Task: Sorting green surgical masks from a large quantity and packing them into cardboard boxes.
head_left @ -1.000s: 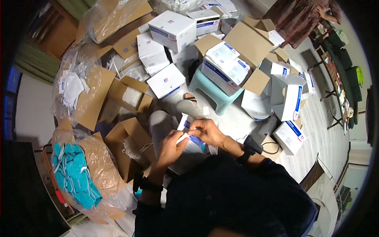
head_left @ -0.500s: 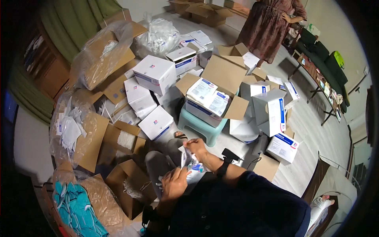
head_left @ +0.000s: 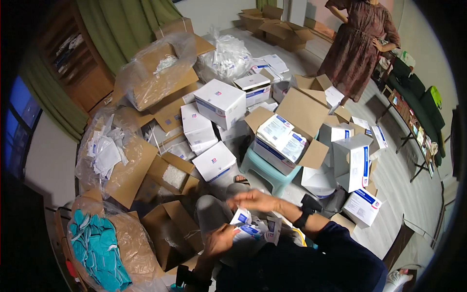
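Observation:
In my lap lies a loose bunch of white packets [head_left: 249,229] with blue print. My left hand [head_left: 221,239] is closed on the near edge of one packet, thumb on top. Just above the packets hovers my right hand [head_left: 257,200], its fingers drawn together in a slightly blurred pinch. Whether anything is between those fingertips I cannot make out. Ahead, an open carton [head_left: 277,153] full of flat white packs rests on a teal plastic stool [head_left: 262,171]. A closed white box [head_left: 214,161] sits just beyond my knees.
Open brown cartons [head_left: 170,232] stand to my left, one lined with plastic and holding teal cloth items [head_left: 99,248]. White boxes [head_left: 221,104] pile up ahead, beside a clear bag [head_left: 224,57] of white items. More boxes [head_left: 362,207] lie right. A person [head_left: 357,48] stands beyond.
The view has swung, so the surroundings sit further right. My right hand has come off the packet's top and is now above it. The packets lie more spread out below.

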{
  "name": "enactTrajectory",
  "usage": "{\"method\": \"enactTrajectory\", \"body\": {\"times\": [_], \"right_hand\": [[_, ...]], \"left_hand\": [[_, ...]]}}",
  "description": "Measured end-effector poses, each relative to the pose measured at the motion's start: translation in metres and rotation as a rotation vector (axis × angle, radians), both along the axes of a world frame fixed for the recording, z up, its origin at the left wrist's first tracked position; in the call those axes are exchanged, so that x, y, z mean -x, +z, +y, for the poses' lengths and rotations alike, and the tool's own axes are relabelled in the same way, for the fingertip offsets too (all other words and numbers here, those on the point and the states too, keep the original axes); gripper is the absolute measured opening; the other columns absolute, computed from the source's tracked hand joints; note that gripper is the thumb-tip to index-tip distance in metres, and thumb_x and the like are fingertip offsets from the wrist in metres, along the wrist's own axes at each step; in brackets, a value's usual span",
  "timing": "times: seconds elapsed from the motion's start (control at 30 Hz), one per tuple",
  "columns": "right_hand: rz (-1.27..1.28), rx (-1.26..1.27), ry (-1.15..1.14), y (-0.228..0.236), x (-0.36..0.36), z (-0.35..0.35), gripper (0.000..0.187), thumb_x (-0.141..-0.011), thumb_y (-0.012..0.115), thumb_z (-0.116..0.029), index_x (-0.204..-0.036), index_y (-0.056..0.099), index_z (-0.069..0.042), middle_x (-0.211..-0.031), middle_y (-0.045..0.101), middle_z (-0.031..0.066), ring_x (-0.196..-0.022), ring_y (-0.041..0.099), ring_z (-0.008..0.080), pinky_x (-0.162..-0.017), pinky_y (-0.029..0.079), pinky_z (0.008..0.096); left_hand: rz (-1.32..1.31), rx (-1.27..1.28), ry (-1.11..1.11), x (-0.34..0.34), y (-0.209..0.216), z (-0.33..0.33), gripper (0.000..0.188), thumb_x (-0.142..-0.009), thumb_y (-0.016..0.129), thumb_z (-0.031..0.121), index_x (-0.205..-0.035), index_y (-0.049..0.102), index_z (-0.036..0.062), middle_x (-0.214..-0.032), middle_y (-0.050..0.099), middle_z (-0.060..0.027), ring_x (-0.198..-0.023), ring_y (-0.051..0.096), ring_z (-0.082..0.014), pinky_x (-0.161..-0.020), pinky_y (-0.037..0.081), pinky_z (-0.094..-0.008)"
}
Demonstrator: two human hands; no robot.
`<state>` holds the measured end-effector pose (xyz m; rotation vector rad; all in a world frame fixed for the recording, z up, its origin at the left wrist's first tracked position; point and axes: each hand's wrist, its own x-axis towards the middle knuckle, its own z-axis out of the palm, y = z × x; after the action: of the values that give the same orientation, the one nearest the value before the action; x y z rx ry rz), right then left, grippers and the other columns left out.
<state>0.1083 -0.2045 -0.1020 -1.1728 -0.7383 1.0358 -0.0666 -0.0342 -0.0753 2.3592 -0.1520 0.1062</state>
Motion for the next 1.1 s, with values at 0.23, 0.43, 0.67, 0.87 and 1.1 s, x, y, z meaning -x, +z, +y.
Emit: {"method": "enactTrajectory", "body": {"times": [0.23,0.43,0.67,0.87,1.1], "right_hand": [[-0.16,0.099,-0.191,-0.005,0.04,-0.004,0.012,-0.092,0.068,-0.016,-0.09,0.068,-0.003,-0.079,0.061,-0.0016,-0.077,0.053,0.0057,-0.069,0.044,0.0237],[-0.694,0.168,-0.272,-0.007,0.049,0.012,0.01,-0.09,0.068,-0.012,-0.087,0.067,-0.002,-0.075,0.061,0.0057,-0.075,0.056,0.0108,-0.065,0.044,0.0277],[-0.189,0.316,-0.746,-0.044,0.027,0.032,0.021,-0.086,0.072,-0.011,-0.067,0.066,-0.003,-0.063,0.054,-0.0067,-0.057,0.044,0.004,-0.048,0.034,0.0256],[0.009,0.53,-1.072,-0.098,-0.036,0.004,0.015,-0.082,0.072,-0.007,-0.071,0.069,0.002,-0.066,0.062,0.0023,-0.054,0.05,0.0099,-0.05,0.04,0.0276],[0.504,0.146,-1.111,-0.15,-0.055,-0.107,0.015,-0.087,0.07,-0.013,-0.08,0.069,0.0,-0.075,0.065,0.0035,-0.066,0.058,0.0121,-0.055,0.047,0.0302]], "left_hand": [[0.182,0.288,0.209,-0.001,-0.009,-0.012,0.029,-0.091,0.064,0.029,-0.11,0.062,0.0061,-0.1,0.068,-0.0165,-0.085,0.067,-0.0324,-0.074,0.052,-0.0395],[0.119,0.217,0.005,-0.011,-0.051,0.012,0.033,-0.092,0.059,0.033,-0.099,0.065,0.0015,-0.088,0.062,-0.0226,-0.081,0.062,-0.0412,-0.071,0.049,-0.0458],[-0.205,-0.367,0.099,-0.046,-0.009,-0.016,0.019,-0.088,0.064,0.023,-0.081,0.062,0.0055,-0.075,0.061,-0.0087,-0.066,0.065,-0.0272,-0.058,0.051,-0.0401],[-0.56,-0.065,-0.042,-0.034,0.057,-0.05,0.016,-0.078,0.072,0.011,-0.088,0.065,0.0018,-0.08,0.061,-0.0097,-0.067,0.062,-0.0245,-0.061,0.052,-0.0348],[-0.154,0.633,0.547,-0.072,0.066,-0.04,0.019,-0.095,0.059,0.016,-0.095,0.066,-0.0019,-0.087,0.066,-0.01,-0.076,0.059,-0.0158,-0.07,0.046,-0.028]]}}
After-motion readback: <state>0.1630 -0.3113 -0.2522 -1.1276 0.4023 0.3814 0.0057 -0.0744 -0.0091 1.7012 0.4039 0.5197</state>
